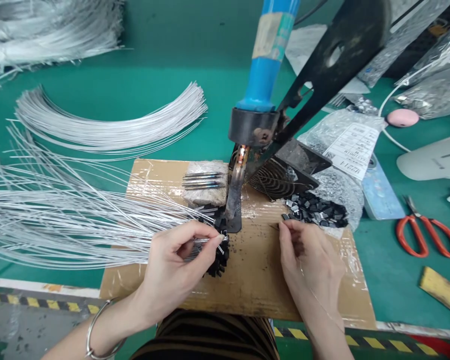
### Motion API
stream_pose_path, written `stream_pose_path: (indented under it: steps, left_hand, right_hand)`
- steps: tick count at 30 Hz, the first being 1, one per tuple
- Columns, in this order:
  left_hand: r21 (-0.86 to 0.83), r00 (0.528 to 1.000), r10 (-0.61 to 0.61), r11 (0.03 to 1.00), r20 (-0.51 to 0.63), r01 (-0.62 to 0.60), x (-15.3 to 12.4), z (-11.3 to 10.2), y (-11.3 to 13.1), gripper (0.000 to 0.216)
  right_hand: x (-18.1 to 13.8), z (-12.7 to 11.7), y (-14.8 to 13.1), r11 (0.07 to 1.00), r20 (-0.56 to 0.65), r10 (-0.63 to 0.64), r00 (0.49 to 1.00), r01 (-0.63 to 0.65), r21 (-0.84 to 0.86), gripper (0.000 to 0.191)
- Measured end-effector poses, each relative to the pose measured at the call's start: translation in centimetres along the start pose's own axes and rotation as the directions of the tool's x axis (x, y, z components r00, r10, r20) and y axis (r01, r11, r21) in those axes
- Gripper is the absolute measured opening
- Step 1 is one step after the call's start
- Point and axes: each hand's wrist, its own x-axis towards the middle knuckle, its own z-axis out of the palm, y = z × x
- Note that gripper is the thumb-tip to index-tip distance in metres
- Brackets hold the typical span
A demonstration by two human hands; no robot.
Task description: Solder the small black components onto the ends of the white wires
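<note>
Head view: at a soldering iron (243, 165) fixed over a cardboard pad (247, 280), the left hand (176, 265) pinches white wires (60, 215) already tipped with black parts (219, 255), while the right hand (307, 260) closes fingertips beside the still-large loose pile (317, 210)

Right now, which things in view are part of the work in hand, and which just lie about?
In use:
left hand pinching white wires
right hand by the small black parts
soldering iron over the cardboard pad

Lying about:
orange scissors
pink object
labelled bag
yellow block
</note>
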Motion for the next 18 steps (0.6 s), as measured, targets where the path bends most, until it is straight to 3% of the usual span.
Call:
stream_pose_path:
  steps: [3, 7, 10, 13, 18]
  left_hand:
    - [-0.009, 0.999, -0.036, 0.999, -0.001, 0.036, 0.1, 0.1, -0.2, 0.013]
    - [-0.048, 0.997, -0.078, 0.996, 0.013, 0.078, 0.3, 0.1, 0.0, 0.012]
    - [-0.045, 0.993, -0.115, 0.992, 0.03, 0.116, 0.4, 0.0, 0.3, 0.013]
    - [-0.031, 0.993, -0.118, 0.992, 0.02, 0.119, 0.4, 0.0, 0.4, 0.013]
    - [0.016, 0.986, -0.157, 0.988, 0.049, 0.156, 0.1, -0.2, 0.1, 0.012]
  right_hand:
    - [-0.7, -0.2, -0.6, 0.956, 0.033, 0.188, 0.982, -0.191, 0.224, 0.034]
    - [-1.1, -0.5, -2.6, 0.698, 0.189, 0.366, 0.911, -0.403, 0.592, 0.024]
    - [-0.9, -0.8, -4.3, 0.561, 0.265, 0.346, 0.9, -0.425, 0.71, 0.013]
    - [-0.8, -1.0, -5.5, 0.498, 0.326, 0.285, 0.901, -0.43, 0.753, 0.005]
    - [-1.0, -0.7, -6.8, 0.405, 0.389, 0.275, 0.88, -0.472, 0.783, 0.007]
